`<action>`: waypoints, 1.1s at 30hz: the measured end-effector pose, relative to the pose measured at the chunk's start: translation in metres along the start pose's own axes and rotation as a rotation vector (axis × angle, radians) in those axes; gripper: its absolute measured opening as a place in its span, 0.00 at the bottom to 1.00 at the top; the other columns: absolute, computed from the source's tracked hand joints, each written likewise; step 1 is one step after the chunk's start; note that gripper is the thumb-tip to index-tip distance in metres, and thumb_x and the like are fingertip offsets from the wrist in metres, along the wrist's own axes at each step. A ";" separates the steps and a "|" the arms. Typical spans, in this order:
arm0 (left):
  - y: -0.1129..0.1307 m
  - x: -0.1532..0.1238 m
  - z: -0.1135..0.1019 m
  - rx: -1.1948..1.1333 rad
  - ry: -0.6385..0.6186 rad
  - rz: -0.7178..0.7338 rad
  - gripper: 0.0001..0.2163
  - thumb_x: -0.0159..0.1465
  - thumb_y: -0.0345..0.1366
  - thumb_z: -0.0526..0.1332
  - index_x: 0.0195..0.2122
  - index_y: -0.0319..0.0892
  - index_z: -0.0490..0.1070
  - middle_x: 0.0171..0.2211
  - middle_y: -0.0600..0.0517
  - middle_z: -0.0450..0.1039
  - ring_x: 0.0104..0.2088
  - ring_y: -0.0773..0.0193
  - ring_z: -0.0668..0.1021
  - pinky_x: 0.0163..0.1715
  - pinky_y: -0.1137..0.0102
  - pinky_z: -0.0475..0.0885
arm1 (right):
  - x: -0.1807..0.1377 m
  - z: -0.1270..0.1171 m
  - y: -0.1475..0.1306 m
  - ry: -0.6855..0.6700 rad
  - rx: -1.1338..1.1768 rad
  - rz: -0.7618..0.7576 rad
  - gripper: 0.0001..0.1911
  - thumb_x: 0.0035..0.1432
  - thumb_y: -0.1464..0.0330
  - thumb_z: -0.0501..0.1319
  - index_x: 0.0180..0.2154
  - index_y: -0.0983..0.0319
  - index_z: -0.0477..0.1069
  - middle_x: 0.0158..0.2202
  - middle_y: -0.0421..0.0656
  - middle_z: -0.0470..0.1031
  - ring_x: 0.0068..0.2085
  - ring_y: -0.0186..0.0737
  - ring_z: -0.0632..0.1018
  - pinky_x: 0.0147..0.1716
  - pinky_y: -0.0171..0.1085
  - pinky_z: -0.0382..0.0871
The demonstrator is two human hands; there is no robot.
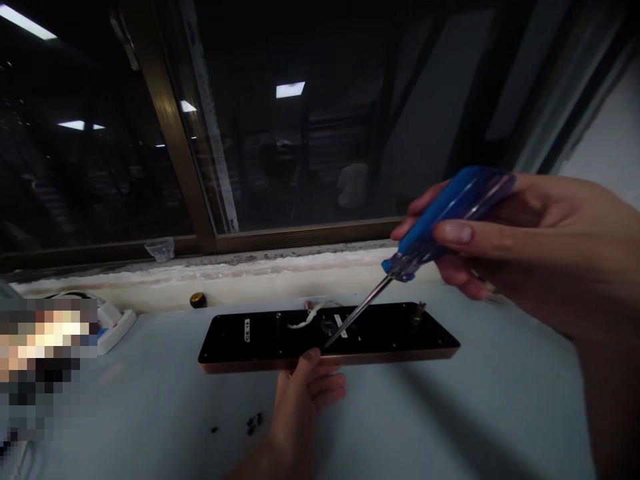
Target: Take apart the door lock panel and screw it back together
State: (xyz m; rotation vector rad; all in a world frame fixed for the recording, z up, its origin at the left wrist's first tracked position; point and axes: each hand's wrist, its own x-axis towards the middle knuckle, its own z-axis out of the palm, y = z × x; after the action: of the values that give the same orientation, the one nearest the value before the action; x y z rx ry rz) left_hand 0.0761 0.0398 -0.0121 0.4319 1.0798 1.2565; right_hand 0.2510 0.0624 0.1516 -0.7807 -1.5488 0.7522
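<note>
My right hand (530,247) is closed round the blue, partly clear handle of a screwdriver (440,213). Its metal shaft slants down to the left, and the tip is at the near edge of a long black panel (300,337) with a copper-coloured rim. Whether the tip sits in a screw I cannot tell. My left hand (303,390) grips the panel's near edge from below, thumb on top beside the tip. A white wire (307,317), small white labels and short posts show on the panel's black face.
Several small dark screws (253,423) lie on the pale tabletop (170,400). Behind the panel stand a dark round knob (198,300) and, on the window sill, a clear plastic cup (161,249). A white power strip (116,330) is at the left, beside a blurred-out patch.
</note>
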 end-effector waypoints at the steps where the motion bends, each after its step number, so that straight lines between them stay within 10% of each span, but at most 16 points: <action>1: 0.000 0.001 -0.001 0.003 -0.007 0.005 0.08 0.59 0.35 0.58 0.36 0.36 0.63 0.28 0.44 0.75 0.26 0.63 0.77 0.31 0.68 0.73 | -0.001 0.000 0.000 -0.029 0.002 -0.004 0.13 0.41 0.64 0.68 0.32 0.62 0.74 0.27 0.40 0.77 0.14 0.24 0.69 0.09 0.24 0.59; 12: -0.003 -0.010 0.006 0.321 -0.253 -0.302 0.32 0.56 0.61 0.42 0.10 0.39 0.61 0.12 0.47 0.66 0.12 0.65 0.69 0.12 0.71 0.62 | 0.009 0.021 0.014 0.285 -0.161 -0.044 0.14 0.42 0.59 0.66 0.25 0.63 0.69 0.18 0.36 0.68 0.19 0.27 0.69 0.14 0.27 0.60; 20: 0.035 -0.017 -0.002 0.894 -0.070 0.814 0.06 0.51 0.32 0.62 0.31 0.44 0.72 0.27 0.52 0.73 0.28 0.63 0.74 0.29 0.72 0.69 | 0.015 0.030 0.024 0.351 -0.103 -0.032 0.15 0.45 0.59 0.65 0.27 0.62 0.66 0.20 0.35 0.65 0.18 0.26 0.68 0.12 0.28 0.59; 33: 0.039 -0.001 -0.002 1.278 -0.081 1.104 0.06 0.55 0.26 0.56 0.31 0.43 0.69 0.29 0.52 0.72 0.29 0.64 0.76 0.30 0.70 0.73 | 0.007 0.041 0.010 0.202 -0.179 -0.107 0.13 0.47 0.60 0.63 0.31 0.60 0.66 0.25 0.37 0.69 0.20 0.28 0.68 0.17 0.31 0.62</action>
State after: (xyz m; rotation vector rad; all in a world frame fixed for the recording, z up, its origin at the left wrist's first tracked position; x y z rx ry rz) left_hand 0.0533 0.0504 0.0173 2.2514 1.5400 1.2360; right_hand 0.2107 0.0721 0.1432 -0.8700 -1.4744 0.4454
